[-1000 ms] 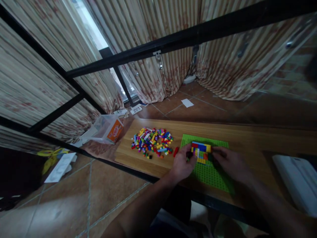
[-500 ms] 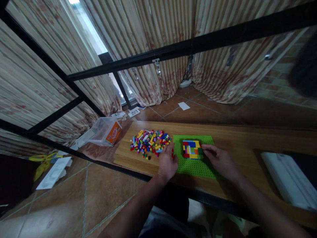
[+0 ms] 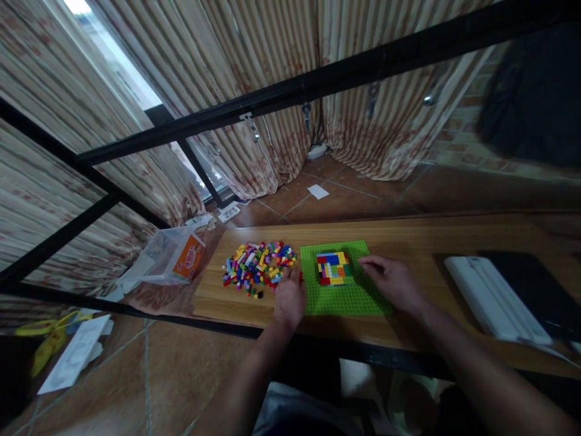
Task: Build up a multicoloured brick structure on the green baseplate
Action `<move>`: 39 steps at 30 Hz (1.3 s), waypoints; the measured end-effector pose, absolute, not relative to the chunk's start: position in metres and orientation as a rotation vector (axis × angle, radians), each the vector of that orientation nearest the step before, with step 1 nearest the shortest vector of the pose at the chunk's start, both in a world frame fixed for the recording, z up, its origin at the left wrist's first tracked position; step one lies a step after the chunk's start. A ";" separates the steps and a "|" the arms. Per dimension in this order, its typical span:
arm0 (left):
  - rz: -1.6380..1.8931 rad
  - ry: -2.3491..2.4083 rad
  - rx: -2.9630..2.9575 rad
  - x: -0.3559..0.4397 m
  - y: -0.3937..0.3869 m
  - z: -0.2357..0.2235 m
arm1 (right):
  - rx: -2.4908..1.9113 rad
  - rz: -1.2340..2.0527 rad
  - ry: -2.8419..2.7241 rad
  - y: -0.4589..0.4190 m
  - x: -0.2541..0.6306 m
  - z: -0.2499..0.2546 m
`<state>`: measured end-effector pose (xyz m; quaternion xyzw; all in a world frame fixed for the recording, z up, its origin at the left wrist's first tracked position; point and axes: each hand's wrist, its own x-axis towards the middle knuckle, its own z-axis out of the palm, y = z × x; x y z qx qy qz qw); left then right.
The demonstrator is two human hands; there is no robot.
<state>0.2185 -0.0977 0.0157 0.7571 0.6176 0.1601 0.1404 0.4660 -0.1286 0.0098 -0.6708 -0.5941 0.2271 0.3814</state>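
Note:
A block build [image 3: 334,269] in red, blue, yellow, green and white bricks sits on a green studded baseplate [image 3: 336,300]. To its left lies a loose pile of small building bricks [image 3: 259,265]. My left hand [image 3: 290,300] rests at the pile's near right edge, fingers stretched forward and slightly apart, a red brick close to the fingertips. My right hand [image 3: 396,283] hovers over the baseplate's right side, apart from the build. Its thumb and fingertips are pressed together; whatever may be between them is too small to make out.
The wooden table [image 3: 408,233] has a white device [image 3: 497,300] and a dark flat panel [image 3: 535,290] at right. A clear plastic bin [image 3: 166,257] with an orange label stands left of the table. A black metal rail [image 3: 290,94] crosses before the curtains [image 3: 272,48].
My right hand has come away from the right side of the build. My left hand stays by the pile's edge. The whole view has shifted as my head turned right.

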 end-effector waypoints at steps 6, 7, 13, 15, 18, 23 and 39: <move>0.605 1.763 2.100 0.211 -0.098 0.022 | -1.711 0.592 -1.495 -0.130 0.462 0.016; 0.662 1.739 2.074 0.211 -0.098 0.023 | -1.701 0.599 -1.483 -0.130 0.460 0.016; 0.916 1.433 1.478 0.235 -0.105 0.032 | -1.395 0.825 -1.490 -0.136 0.438 0.021; 0.912 1.334 1.293 0.250 -0.109 0.034 | -1.318 0.901 -1.542 -0.139 0.429 0.025; 0.910 1.231 1.167 0.272 -0.114 0.040 | -1.319 0.913 -1.583 -0.144 0.422 0.028; 0.880 1.153 1.139 0.290 -0.114 0.040 | -1.328 0.936 -1.599 -0.140 0.434 0.029; 0.628 1.308 2.033 0.280 -0.043 0.040 | -1.523 0.778 -1.583 -0.095 0.469 -0.005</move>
